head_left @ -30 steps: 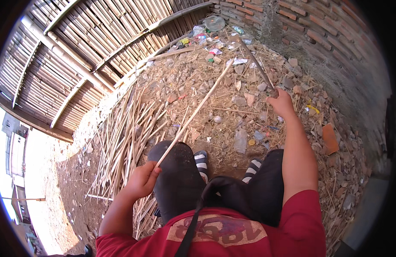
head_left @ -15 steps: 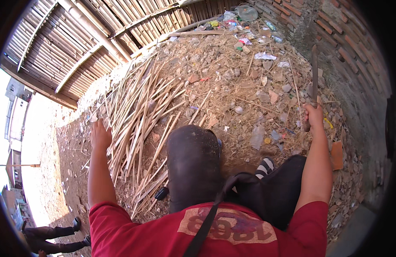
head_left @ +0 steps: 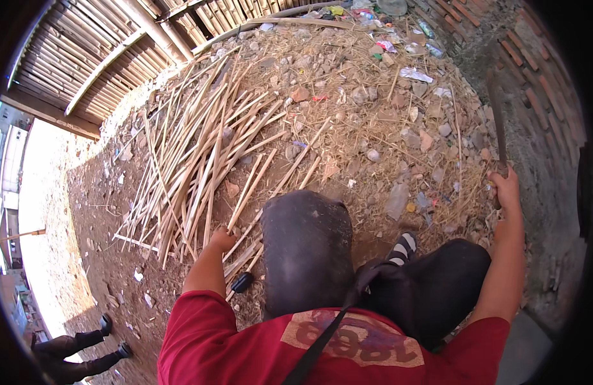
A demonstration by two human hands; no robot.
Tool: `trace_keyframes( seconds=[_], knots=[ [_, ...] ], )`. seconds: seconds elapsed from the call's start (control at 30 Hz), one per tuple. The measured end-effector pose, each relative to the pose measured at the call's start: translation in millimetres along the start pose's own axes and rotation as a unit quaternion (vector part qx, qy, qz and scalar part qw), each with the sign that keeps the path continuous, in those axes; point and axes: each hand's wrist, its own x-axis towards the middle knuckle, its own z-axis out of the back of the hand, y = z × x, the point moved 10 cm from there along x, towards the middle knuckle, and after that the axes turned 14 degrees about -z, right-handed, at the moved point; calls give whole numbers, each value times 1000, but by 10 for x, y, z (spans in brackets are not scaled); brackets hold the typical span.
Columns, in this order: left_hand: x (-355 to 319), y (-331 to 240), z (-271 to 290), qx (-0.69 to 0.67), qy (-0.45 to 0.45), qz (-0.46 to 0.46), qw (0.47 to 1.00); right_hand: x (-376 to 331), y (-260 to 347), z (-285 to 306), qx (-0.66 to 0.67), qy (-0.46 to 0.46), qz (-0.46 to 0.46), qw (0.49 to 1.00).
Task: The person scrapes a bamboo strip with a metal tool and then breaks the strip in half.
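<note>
My left hand [head_left: 222,239] is closed at the near end of a thin bamboo stick [head_left: 246,192], just left of my dark-clad knee [head_left: 306,250]. Beyond it lies a loose pile of split bamboo sticks [head_left: 197,154], crossing one another on the ground. At the right, my right hand [head_left: 505,187] grips the handle of a machete [head_left: 497,119]. Its long, dark blade points away from me and shows blurred against the wall.
A bamboo-slat wall [head_left: 78,70] rises at the far left, and a brick wall [head_left: 540,96] runs along the right. Rubble, straw and plastic litter [head_left: 415,74] cover the ground. A small black object [head_left: 242,282] is beside my knee. Another person's legs [head_left: 78,353] show at lower left.
My left hand has moved right and nearer, from the pile's left side to the stick by my knee. My right hand and the machete have shifted right as the view moved.
</note>
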Motion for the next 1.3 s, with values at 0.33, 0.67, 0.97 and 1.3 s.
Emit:
trace_keyframes(
  seconds=[0.33, 0.67, 0.97, 1.3],
  knots=[
    [-115, -13, -301, -3, 15, 128, 992, -117, -1197, -6, -170, 34, -148, 974],
    [1, 57, -608, 64, 22, 89, 994, -253, -1029, 42, -229, 8, -152, 961],
    [-560, -241, 22, -40, -257, -31, 965, -249, -1063, -6, -215, 34, -141, 966],
    [-1482, -677, 1448, 11, -461, -120, 879, -624, -106, 59, -148, 16, 27, 988]
  ],
)
